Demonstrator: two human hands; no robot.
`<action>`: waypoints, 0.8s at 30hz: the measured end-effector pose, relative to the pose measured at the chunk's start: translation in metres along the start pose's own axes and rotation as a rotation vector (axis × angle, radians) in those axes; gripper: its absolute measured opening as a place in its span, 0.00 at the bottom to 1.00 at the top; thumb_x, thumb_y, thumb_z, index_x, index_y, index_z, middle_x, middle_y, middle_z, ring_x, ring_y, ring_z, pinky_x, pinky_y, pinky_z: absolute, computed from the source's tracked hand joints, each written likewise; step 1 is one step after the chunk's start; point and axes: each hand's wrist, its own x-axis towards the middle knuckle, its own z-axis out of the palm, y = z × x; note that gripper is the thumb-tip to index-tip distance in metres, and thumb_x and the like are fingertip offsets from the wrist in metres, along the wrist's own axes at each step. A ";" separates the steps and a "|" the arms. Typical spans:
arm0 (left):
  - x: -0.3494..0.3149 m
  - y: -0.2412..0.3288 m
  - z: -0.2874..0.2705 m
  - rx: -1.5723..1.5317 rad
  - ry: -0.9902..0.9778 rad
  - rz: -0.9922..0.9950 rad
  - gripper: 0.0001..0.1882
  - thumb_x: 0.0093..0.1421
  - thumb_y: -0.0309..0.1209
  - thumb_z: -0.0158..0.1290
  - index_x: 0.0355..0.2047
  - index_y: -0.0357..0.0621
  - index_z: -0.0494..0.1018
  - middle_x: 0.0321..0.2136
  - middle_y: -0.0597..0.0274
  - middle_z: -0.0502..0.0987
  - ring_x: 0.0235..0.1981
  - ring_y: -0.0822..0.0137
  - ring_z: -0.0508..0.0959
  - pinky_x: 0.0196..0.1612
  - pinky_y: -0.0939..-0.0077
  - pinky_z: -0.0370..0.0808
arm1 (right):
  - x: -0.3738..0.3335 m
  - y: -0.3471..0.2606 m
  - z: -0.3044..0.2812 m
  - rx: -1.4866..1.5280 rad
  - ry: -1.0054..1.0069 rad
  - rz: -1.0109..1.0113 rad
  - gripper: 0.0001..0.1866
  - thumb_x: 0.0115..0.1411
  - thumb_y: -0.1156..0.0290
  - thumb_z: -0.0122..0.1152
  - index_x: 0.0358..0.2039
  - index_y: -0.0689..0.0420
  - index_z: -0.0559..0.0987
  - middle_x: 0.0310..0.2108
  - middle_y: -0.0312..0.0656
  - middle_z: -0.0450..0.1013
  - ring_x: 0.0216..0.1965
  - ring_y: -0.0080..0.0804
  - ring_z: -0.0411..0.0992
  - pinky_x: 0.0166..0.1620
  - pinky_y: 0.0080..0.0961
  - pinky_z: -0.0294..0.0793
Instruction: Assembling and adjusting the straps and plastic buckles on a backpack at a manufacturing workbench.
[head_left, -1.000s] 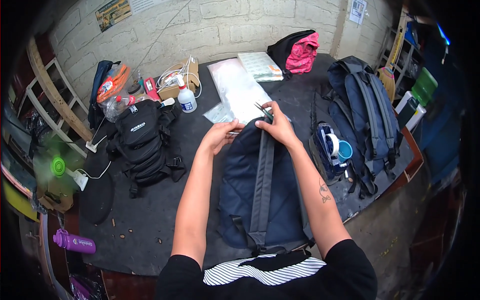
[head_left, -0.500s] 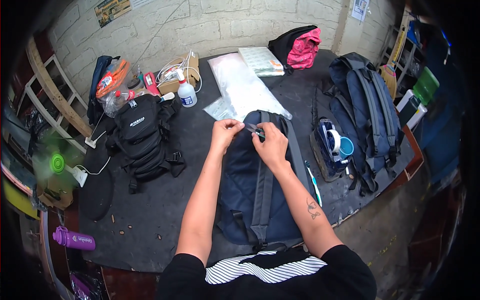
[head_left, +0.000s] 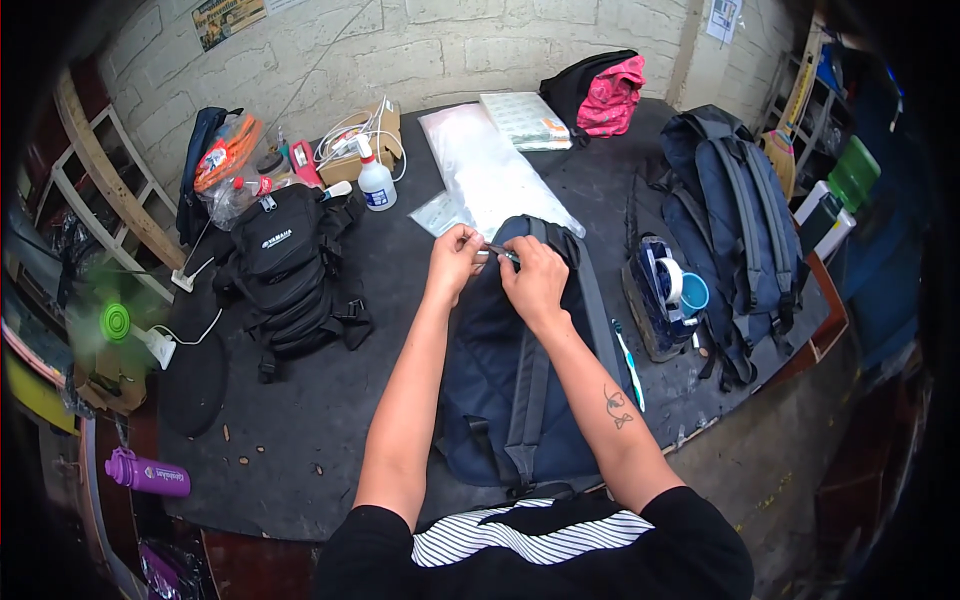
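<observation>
A navy backpack (head_left: 482, 372) lies flat in front of me, its grey shoulder strap (head_left: 528, 400) running down the middle. Over its top end, my right hand (head_left: 535, 284) is closed around small snips (head_left: 497, 249), with the dark blades pointing left and a bit of green handle showing. Close to the blade tips, my left hand (head_left: 456, 264) is closed in a pinch. Whatever sits between its fingertips is too small to make out. Both forearms reach across the backpack.
A black bag (head_left: 285, 265) lies left, near a spray bottle (head_left: 376, 185). Clear plastic sheets (head_left: 490, 180) lie beyond my hands. To the right are a toothbrush (head_left: 630, 365), a pouch with a blue cup (head_left: 693, 294) and another backpack (head_left: 735, 220). A green fan (head_left: 115, 322) blurs at far left.
My left hand has rolled a little, and its pinch now meets the blades. The right hand has shifted slightly left, bringing both hands closer together.
</observation>
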 end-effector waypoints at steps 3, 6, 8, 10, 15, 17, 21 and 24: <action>0.003 -0.009 -0.009 -0.035 0.068 -0.190 0.10 0.64 0.37 0.46 0.37 0.44 0.71 0.27 0.67 0.74 0.25 0.77 0.72 0.26 0.83 0.70 | -0.006 0.001 0.000 0.244 -0.063 0.241 0.13 0.49 0.68 0.63 0.36 0.55 0.73 0.32 0.41 0.71 0.35 0.43 0.72 0.37 0.34 0.71; 0.004 -0.045 -0.051 -0.122 -0.118 -0.377 0.13 0.63 0.39 0.47 0.38 0.43 0.73 0.24 0.70 0.68 0.21 0.75 0.64 0.27 0.81 0.69 | -0.034 0.001 0.008 0.247 -0.271 0.281 0.36 0.41 0.60 0.72 0.48 0.57 0.65 0.45 0.49 0.64 0.45 0.51 0.68 0.43 0.40 0.70; -0.004 -0.056 -0.061 -0.063 -0.136 -0.448 0.14 0.63 0.39 0.46 0.38 0.40 0.72 0.25 0.67 0.70 0.22 0.74 0.67 0.29 0.78 0.71 | -0.058 0.016 0.021 0.213 -0.305 0.278 0.40 0.38 0.58 0.73 0.50 0.57 0.63 0.46 0.48 0.63 0.46 0.49 0.67 0.45 0.39 0.69; -0.022 -0.066 -0.068 -0.003 -0.154 -0.518 0.15 0.63 0.39 0.46 0.38 0.38 0.72 0.27 0.65 0.72 0.23 0.72 0.70 0.31 0.75 0.74 | -0.075 0.033 0.032 0.181 -0.340 0.275 0.45 0.36 0.56 0.74 0.52 0.57 0.62 0.47 0.48 0.62 0.48 0.48 0.66 0.47 0.38 0.69; -0.076 -0.081 -0.078 -0.106 -0.139 -0.587 0.17 0.63 0.37 0.48 0.39 0.32 0.72 0.35 0.51 0.76 0.34 0.64 0.78 0.39 0.69 0.78 | -0.083 0.055 0.039 0.136 -0.359 0.226 0.47 0.34 0.55 0.75 0.53 0.57 0.62 0.47 0.47 0.62 0.49 0.47 0.65 0.48 0.38 0.68; -0.091 -0.080 -0.077 -0.099 -0.097 -0.576 0.12 0.60 0.31 0.52 0.37 0.33 0.73 0.31 0.55 0.77 0.31 0.68 0.79 0.35 0.76 0.78 | -0.078 0.053 0.037 0.139 -0.369 0.183 0.45 0.37 0.54 0.73 0.52 0.58 0.63 0.46 0.48 0.62 0.47 0.48 0.66 0.48 0.39 0.68; -0.101 -0.093 -0.077 0.190 -0.154 -0.448 0.06 0.57 0.28 0.55 0.31 0.37 0.73 0.22 0.61 0.76 0.19 0.72 0.76 0.24 0.81 0.77 | -0.083 0.033 0.037 0.062 -0.236 0.158 0.29 0.45 0.62 0.67 0.46 0.59 0.68 0.40 0.48 0.67 0.41 0.46 0.68 0.41 0.39 0.68; -0.109 -0.093 -0.068 0.017 0.031 -0.474 0.06 0.57 0.27 0.54 0.28 0.35 0.74 0.20 0.60 0.75 0.18 0.71 0.76 0.23 0.79 0.78 | -0.100 0.003 0.018 0.142 -0.352 0.086 0.18 0.47 0.66 0.64 0.38 0.57 0.72 0.36 0.43 0.70 0.38 0.44 0.70 0.40 0.39 0.69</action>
